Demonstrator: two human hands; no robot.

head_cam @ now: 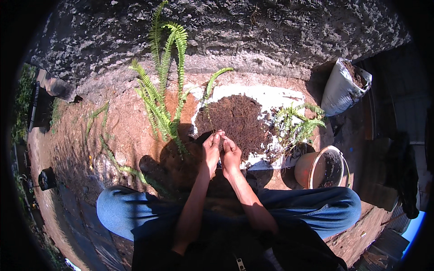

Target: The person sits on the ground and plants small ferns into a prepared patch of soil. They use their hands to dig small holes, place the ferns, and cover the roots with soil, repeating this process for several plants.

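Observation:
My left hand [211, 151] and my right hand [232, 155] meet at the fingertips in front of me. Between them they pinch the thin stem of a small fern frond [216, 78], whose green leafy end arches away from me. Just beyond my fingers lies a mound of dark, fibrous soil [234, 117], threaded with roots, on a white sheet [281, 93]. What the stem's lower end looks like is hidden by my fingers. Left of the mound, a larger fern [164, 118] stands upright with tall fronds. A loose bunch of fern cuttings [296, 123] rests at the sheet's right side.
A bucket [307, 169] with a pale rim leans by my right knee. Behind it stands a white sack [340, 91] filled with soil. A rough stone-like wall [223, 37] closes off the far side. More fern fronds [135, 172] trail near my left knee.

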